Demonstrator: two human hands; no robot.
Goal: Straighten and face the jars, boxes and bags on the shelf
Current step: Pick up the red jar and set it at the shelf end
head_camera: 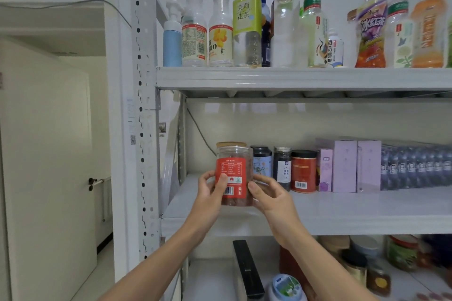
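A clear plastic jar [234,168] with a cork-coloured lid and a red label stands near the left end of the middle shelf [342,212]. Its barcode and nutrition panel face me. My left hand [210,193] grips its left side with the thumb on the label. My right hand [269,196] holds its right side. Behind it to the right stand a floral blue tin [262,161], a dark jar [282,168] and a red can [303,171]. Further right are purple boxes [344,166] and a row of dark blue bags [415,168].
The top shelf [293,78] carries several drink bottles and a blue pump bottle [172,38]. The bottom shelf holds jars [401,254], a black box [247,269] and a white tub [286,287]. A perforated steel upright [144,105] bounds the left; a doorway lies beyond.
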